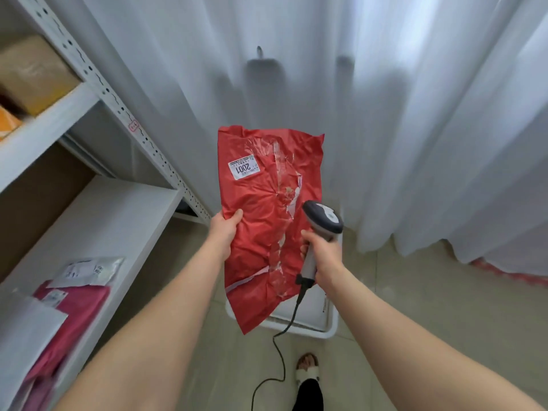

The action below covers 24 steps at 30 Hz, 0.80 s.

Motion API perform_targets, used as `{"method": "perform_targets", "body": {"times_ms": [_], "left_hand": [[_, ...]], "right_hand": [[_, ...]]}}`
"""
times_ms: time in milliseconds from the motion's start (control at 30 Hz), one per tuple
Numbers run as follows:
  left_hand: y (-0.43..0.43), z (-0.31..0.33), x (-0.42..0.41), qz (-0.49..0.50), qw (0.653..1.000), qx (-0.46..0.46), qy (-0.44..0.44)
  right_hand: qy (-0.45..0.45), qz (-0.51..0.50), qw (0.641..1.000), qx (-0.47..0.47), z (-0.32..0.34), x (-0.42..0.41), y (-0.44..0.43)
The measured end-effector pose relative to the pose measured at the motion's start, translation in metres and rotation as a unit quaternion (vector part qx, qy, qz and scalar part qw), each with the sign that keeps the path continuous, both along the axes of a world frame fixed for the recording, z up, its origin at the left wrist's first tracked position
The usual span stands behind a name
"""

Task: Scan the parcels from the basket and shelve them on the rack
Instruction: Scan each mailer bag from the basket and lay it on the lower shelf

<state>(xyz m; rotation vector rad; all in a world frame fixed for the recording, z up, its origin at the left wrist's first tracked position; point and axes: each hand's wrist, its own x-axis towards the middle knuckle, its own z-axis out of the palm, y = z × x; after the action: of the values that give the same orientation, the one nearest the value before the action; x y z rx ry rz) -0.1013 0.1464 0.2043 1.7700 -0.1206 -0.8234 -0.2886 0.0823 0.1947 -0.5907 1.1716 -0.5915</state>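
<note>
A crumpled red plastic parcel (261, 209) hangs in front of me, with a white label reading 2001 near its upper left. My left hand (224, 232) grips its left edge, thumb on the front. My right hand (321, 256) holds the grey handle of a corded barcode scanner (321, 221), whose dark head sits just right of the parcel's middle. Below the parcel, the white basket (330, 329) stands on the floor, mostly hidden behind it. The white metal rack (118, 209) is on my left.
On the rack's lower shelf lie a pink parcel (74, 310), a clear bagged parcel (89, 269) and a white one (23, 330). A cardboard box (32, 72) sits on the upper shelf. White curtains (415, 114) hang ahead. The scanner cable (278, 345) trails to the tiled floor by my sandalled foot (308, 369).
</note>
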Motion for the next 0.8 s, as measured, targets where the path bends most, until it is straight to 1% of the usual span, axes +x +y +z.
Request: {"method": "perform_targets", "body": {"times_ms": [133, 267, 367, 500, 567, 700, 800], "left_hand": [[0.025, 0.036, -0.017, -0.016, 0.999, -0.036, 0.010], [0.049, 0.067, -0.022, -0.023, 0.998, -0.035, -0.046], [0.068, 0.087, -0.018, -0.025, 0.996, -0.043, -0.069], [0.088, 0.114, -0.010, -0.076, 0.995, -0.066, -0.010], [0.096, 0.124, -0.006, -0.105, 0.991, -0.079, 0.022], [0.111, 0.143, 0.003, -0.137, 0.983, -0.080, 0.088], [0.120, 0.155, 0.013, -0.114, 0.985, -0.086, 0.099]], "right_hand": [[-0.012, -0.005, 1.000, -0.005, 0.028, -0.028, 0.020], [-0.010, -0.033, 0.999, -0.026, 0.052, -0.045, 0.031], [-0.032, -0.064, 0.997, -0.037, 0.068, -0.051, 0.034], [-0.096, -0.097, 0.991, -0.006, 0.090, -0.048, 0.042], [-0.109, -0.110, 0.988, 0.003, 0.098, -0.042, 0.049], [-0.048, -0.115, 0.992, -0.012, 0.101, -0.025, 0.067], [-0.009, -0.123, 0.992, -0.018, 0.101, -0.010, 0.083]]}}
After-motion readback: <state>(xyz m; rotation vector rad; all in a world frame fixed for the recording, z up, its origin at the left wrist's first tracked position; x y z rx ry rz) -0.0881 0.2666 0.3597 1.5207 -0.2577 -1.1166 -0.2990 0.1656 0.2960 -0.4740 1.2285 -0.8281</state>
